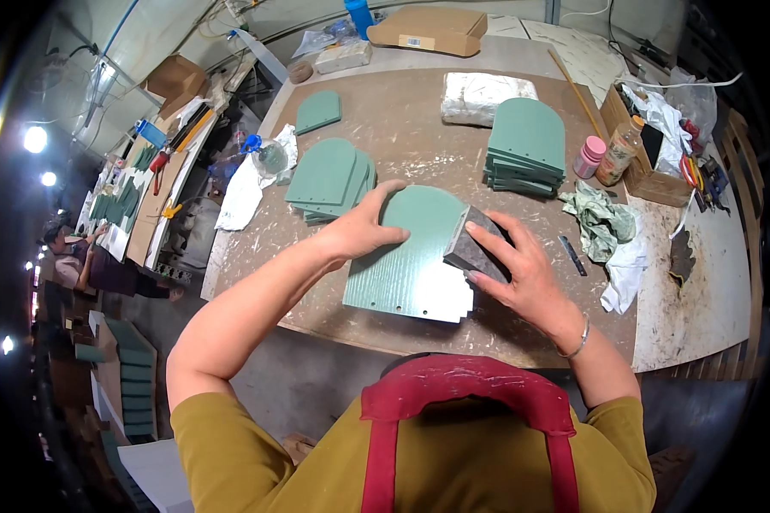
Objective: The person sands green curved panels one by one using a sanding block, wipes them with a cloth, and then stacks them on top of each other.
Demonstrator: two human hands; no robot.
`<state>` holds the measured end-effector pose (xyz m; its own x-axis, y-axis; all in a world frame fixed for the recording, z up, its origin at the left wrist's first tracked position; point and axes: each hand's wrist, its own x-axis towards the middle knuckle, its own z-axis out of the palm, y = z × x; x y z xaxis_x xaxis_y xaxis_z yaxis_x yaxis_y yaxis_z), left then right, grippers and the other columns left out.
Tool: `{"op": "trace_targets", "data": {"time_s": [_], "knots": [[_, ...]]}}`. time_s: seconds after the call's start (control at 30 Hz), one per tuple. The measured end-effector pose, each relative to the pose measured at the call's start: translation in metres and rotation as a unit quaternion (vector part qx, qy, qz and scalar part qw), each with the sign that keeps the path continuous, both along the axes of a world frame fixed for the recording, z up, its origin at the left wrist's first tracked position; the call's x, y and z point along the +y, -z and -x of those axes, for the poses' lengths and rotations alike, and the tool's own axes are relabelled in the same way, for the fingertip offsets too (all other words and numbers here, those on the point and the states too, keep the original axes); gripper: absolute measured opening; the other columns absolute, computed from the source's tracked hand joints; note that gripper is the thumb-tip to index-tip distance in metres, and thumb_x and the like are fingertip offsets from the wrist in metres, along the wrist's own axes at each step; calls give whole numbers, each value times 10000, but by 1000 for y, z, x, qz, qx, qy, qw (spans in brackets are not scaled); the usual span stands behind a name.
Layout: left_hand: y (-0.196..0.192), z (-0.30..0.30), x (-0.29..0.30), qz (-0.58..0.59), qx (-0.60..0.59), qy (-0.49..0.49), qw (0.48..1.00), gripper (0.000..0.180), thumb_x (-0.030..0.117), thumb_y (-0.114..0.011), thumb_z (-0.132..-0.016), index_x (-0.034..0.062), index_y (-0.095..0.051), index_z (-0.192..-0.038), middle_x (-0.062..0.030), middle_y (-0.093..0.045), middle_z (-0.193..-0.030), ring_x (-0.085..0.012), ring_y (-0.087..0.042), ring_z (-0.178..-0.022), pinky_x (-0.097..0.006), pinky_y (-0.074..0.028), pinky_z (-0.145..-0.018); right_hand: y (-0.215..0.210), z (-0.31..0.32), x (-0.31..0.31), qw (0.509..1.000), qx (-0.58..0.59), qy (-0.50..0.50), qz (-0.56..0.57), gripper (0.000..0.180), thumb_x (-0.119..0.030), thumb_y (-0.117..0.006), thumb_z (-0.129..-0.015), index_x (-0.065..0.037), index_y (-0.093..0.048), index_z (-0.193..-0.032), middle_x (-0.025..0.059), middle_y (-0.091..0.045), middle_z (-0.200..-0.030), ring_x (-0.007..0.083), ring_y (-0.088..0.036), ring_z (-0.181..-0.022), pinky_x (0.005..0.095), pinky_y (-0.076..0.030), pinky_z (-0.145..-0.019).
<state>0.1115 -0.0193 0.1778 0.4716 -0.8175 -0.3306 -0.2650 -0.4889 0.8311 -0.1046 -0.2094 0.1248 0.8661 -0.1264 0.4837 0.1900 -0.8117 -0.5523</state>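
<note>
Uneven pressure from the dark, squared block could have scuffed the arched green panel, or a slack hold let it skid at the bench's six o'clock; our left hand, fingers spread, braced its ten o'clock edge; our right hand clasped the block at three; the panel's face looked glossy, finely grained.

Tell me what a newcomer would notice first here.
Probably the glossy green round-topped panel on the brown tabletop, the left hand at its left edge, the right hand holding a dark grey rectangular block at its right. Beyond lie a left stack and a right stack of similar green panels. A dark red apron neckband crosses the bottom.
</note>
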Motion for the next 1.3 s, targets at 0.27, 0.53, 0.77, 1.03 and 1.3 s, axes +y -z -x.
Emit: {"op": "trace_targets", "data": {"time_s": [0.27, 0.53, 0.77, 1.03, 1.3], "knots": [[-4, -10, -2, -18, 53, 15, 998, 779, 113, -681, -866, 56, -290, -1536, -178, -447, -1454, -256, -430, -1342, -328, -344, -1115, 2, -1, 0, 1000, 4, 3, -2, 596, -284, -761, -824, -175, -582, -1382, 189, -509, -1361, 388, -545, -1181, 461, -452, -1000], [13, -28, -39, -23, 8, -57, 998, 387, 243, -687, -922, 10, -631, -1225, -114, -665, -1132, -157, -604, -1029, -290, -483, -895, -2, -1, 3, 1000, -3, 3, 8, 594, -281, -767, -822, -172, -584, -1377, 181, -506, -1350, 389, -551, -1150, 456, -460, -985], [13, -31, -44, -27, 40, -35, 998, 343, 193, -686, -911, 33, -611, -1205, -96, -643, -1104, -161, -595, -1013, -285, -482, -880, 2, 0, 1, 1000, -10, 3, -7, 598, -278, -770, -817, -161, -585, -1374, 177, -503, -1344, 390, -550, -1140, 452, -465, -978], [5, -24, -45, -46, 26, -42, 998, 332, 137, -648, -894, 39, -608, -1208, -103, -636, -1106, -168, -585, -1020, -283, -468, -900, 2, 0, 3, 1000, -11, 5, -4, 603, -271, -773, -813, -157, -584, -1375, 176, -504, -1346, 387, -552, -1140, 452, -466, -977], [15, -15, -23, 172, -336, -23, 926, 181, 98, -596, -932, 27, -633, -1094, -116, -648, -1086, -250, -610, -1030, -354, -462, -938, -4, 0, 1, 1000, -6, 6, -10, 584, -260, -767, -823, -164, -590, -1372, 183, -512, -1354, 390, -563, -1167, 450, -473, -990]]}}
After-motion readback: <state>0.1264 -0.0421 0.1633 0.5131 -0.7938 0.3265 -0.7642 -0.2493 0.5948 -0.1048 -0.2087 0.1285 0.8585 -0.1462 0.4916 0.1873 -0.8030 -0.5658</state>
